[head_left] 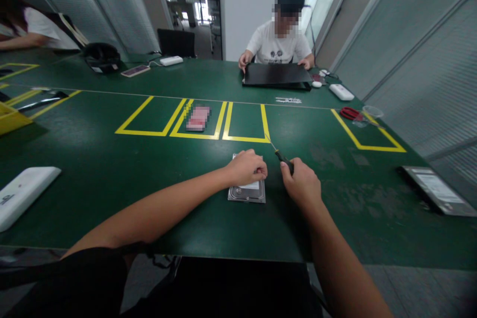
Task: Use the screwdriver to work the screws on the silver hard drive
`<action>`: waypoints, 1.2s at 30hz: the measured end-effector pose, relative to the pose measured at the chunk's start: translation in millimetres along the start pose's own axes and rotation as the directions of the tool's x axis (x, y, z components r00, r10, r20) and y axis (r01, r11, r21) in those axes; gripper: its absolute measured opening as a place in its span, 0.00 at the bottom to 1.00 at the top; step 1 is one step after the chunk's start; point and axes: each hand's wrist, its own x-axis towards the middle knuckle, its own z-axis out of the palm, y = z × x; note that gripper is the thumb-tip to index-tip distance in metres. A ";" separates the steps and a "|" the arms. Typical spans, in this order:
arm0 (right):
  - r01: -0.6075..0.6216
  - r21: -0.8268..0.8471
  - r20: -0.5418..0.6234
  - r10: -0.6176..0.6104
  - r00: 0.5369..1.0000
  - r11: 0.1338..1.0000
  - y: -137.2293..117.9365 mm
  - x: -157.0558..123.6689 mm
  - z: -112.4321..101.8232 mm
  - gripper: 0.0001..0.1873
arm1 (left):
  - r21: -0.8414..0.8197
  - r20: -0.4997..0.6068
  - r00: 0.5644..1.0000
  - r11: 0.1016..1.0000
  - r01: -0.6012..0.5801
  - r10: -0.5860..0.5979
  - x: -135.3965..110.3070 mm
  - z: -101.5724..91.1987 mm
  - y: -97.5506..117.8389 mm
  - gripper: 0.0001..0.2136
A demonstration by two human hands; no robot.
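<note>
A silver hard drive [246,194] with a white label lies flat on the green table in front of me. My left hand [249,166] is above it, fingers curled and pressed together, and hides the drive's upper part. Whether those fingers hold anything small I cannot make out. To the right of the drive, my right hand [302,179] grips a screwdriver [283,159] by its dark handle. The thin shaft points up and to the left, its tip near a yellow tape corner, apart from the drive.
Another hard drive [434,189] lies at the right. Red-handled scissors [350,113] and a clear round lid [372,112] sit by the right tape outline. A white device [28,194] is at left, a pink item [198,118] ahead. Opposite, a person [278,42] holds a black panel [276,74].
</note>
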 end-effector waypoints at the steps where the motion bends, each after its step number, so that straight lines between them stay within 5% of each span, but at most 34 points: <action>1: 0.001 0.003 -0.002 -0.001 1.000 1.000 -0.1 0.0 0.3 0.16 | 0.005 0.006 1.000 1.000 0.004 -0.004 0.3 -0.7 0.4 0.04; 36: 0.033 0.017 0.000 -0.033 0.999 0.999 2.2 1.5 4.7 0.15 | 0.042 0.042 0.999 0.999 -0.008 0.006 5.4 -1.9 -0.7 0.03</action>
